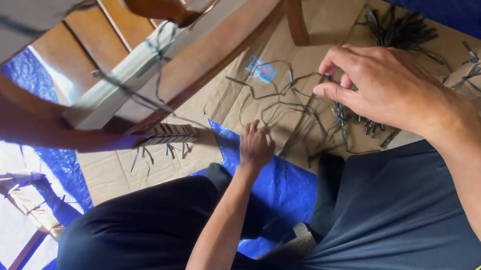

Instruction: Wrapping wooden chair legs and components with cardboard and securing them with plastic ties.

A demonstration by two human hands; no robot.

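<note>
1. Head view looks down on a person crouched in dark trousers over flattened cardboard (301, 32) spread on a blue tarp (277, 194).
2. The left hand (254, 148) reaches low toward loose dark ties (288, 103) scattered on the cardboard; its fingers are spread and touch the sheet's edge, gripping nothing that I can see.
3. The right hand (387, 88) hovers above the same scatter with thumb and forefinger pinched together; whether a tie sits in that grip cannot be told, since the strands behind it blur into it.
4. A denser bundle of ties (399, 28) lies further off, near the cardboard's far corner.
5. Risk, as a judgement: the strands overlap and tangle, so lifting one could drag others along or flick them onto the tarp.
6. A wooden chair frame (186, 52), partly wrapped in cardboard strips, hangs close overhead; rising carelessly could knock it.
7. Counts: two hands, one chair frame overhead, one dense bundle; the loose ties are too many and too tangled to count.
</note>
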